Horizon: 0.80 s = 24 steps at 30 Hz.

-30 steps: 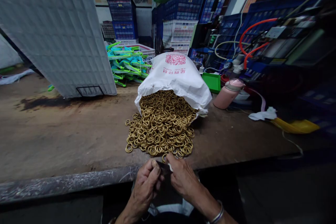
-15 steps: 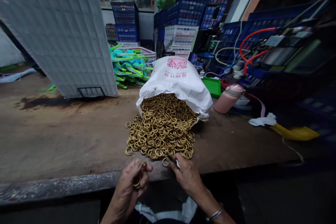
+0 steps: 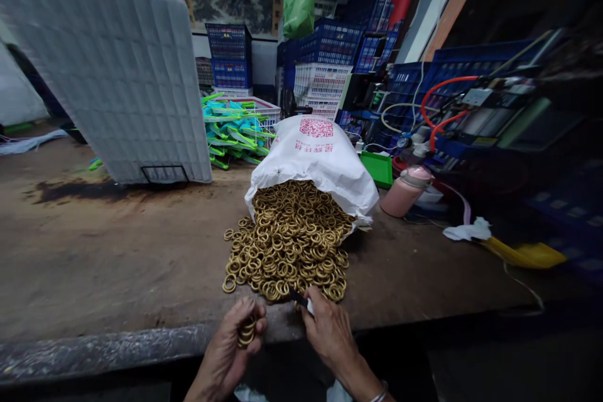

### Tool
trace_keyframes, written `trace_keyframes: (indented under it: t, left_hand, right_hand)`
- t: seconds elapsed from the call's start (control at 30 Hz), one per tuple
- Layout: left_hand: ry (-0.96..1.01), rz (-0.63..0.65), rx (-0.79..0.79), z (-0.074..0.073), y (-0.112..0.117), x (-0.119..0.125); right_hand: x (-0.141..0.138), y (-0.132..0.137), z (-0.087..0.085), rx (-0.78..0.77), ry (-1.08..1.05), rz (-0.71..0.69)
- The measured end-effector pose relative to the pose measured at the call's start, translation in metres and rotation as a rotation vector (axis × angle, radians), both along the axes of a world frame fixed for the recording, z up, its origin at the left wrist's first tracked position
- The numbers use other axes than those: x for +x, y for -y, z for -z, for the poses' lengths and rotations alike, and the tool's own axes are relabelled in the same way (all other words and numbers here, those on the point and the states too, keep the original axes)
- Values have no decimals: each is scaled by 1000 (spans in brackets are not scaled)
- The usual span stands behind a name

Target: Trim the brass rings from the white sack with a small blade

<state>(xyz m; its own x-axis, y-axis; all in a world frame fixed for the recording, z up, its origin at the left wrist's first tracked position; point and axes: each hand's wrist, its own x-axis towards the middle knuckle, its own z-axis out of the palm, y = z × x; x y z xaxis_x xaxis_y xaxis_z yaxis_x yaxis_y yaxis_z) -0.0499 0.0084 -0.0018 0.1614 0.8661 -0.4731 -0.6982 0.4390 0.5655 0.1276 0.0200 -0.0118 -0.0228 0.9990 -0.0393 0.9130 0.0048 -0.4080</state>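
A heap of brass rings point(image 3: 287, 245) spills out of a white sack point(image 3: 315, 157) lying on its side on the brown workbench point(image 3: 108, 264). My left hand point(image 3: 230, 348) is curled at the bench's near edge around a small stack of brass rings point(image 3: 246, 331). To its right, my right hand point(image 3: 327, 330) pinches a thin dark tool point(image 3: 299, 298), whose tip pokes into the near edge of the heap.
A white grid panel point(image 3: 117, 75) leans at the back left beside a basket of green and blue parts point(image 3: 233, 125). A pink bottle point(image 3: 402, 191), a green tray point(image 3: 379, 166), a yellow scoop point(image 3: 527, 254) and hoses lie at right. Blue crates are stacked behind.
My hands, joined in front of me a second ago, have parted. The left now keeps rings in its fingers, and the right has reached forward to the heap with the tool.
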Motion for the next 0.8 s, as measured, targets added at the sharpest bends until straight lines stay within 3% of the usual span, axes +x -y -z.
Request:
trace_keyframes:
  t: [0.17, 0.5, 0.8]
  left_hand:
    - [-74, 80, 34, 2, 2, 6]
    - [-160, 101, 40, 4, 9, 15]
    - [-196, 132, 76, 6, 10, 24]
  right_hand:
    - [-4, 2, 2, 19, -3, -22]
    - [-7, 1, 5, 39, 95, -6]
    - [-1, -5, 6, 95, 46, 30]
